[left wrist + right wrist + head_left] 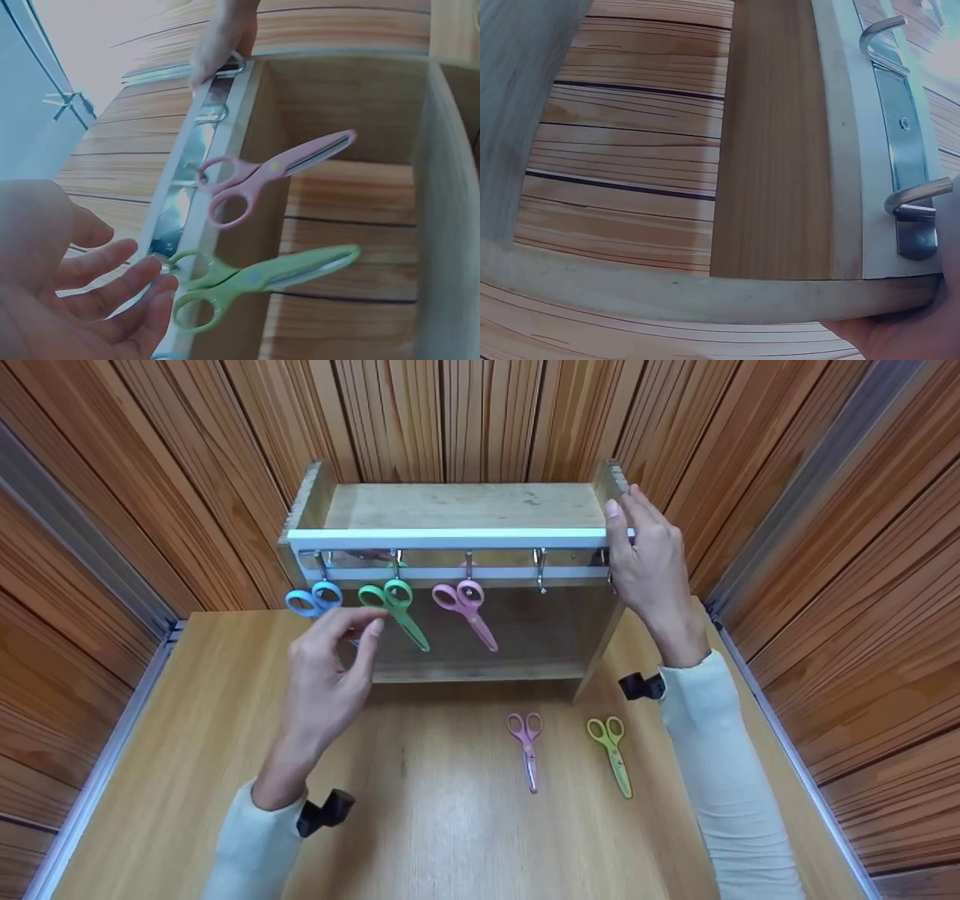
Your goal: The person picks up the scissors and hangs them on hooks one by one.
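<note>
Hanging from the front rail [450, 538] of the wooden rack [461, 506], the green scissors [397, 605] sit toward ten o'clock in the head view, between the blue scissors [316, 601] at nine and the pink scissors [474, 616] near centre. The left hand [326, 667], around half past eight, has its fingers loosely bent beside the green loops, pinching nothing; whether a fingertip brushes them I cannot tell. At two o'clock, the right hand [654, 562] grips the rack's end. On the bench [465, 832], a purple pair [528, 746] lies at five, a yellow-green pair [613, 750] nearer four. All look light, stiff and smooth, probably plastic-handled; hung pairs would likely swing if nudged, so pinching the loops seems best.
</note>
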Tool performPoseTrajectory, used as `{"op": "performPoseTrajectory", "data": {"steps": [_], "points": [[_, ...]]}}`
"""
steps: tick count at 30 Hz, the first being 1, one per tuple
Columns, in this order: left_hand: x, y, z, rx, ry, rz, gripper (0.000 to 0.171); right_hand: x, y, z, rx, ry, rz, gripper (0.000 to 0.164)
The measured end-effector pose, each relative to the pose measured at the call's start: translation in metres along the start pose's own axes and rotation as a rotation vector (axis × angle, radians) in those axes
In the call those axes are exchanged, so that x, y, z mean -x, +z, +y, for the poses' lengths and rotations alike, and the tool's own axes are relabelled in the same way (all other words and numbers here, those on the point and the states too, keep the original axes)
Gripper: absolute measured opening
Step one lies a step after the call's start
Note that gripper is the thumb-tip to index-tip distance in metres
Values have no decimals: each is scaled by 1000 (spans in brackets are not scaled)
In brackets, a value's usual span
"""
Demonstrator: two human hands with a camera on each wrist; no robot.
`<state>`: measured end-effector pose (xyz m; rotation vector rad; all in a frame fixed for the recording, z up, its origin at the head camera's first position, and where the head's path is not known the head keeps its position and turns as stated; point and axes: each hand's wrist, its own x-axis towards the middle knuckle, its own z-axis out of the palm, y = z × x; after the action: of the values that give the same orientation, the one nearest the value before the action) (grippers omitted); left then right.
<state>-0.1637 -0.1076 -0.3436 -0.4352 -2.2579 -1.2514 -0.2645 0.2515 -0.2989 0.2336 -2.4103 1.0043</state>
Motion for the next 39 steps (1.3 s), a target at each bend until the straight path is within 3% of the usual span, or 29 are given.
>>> {"op": "performPoseTrajectory", "data": {"steps": [10,13,20,27,34,39], "points": [[-17,-24,10,-112,150,39,21,14,-8,7,-63,13,-20,61],[-24,-30,9,-148,181,47,23,24,-9,8,-78,29,29,60],[-41,-39,0,-193,229,101,24,57,-11,2,-105,70,243,54],[-50,-41,-12,-215,205,144,29,101,0,-2,-87,8,326,49],[-64,-45,-21,-267,199,113,49,141,25,1,-59,-108,236,49],[-73,-45,-26,-273,153,78,61,161,42,11,-36,-126,128,51]]}}
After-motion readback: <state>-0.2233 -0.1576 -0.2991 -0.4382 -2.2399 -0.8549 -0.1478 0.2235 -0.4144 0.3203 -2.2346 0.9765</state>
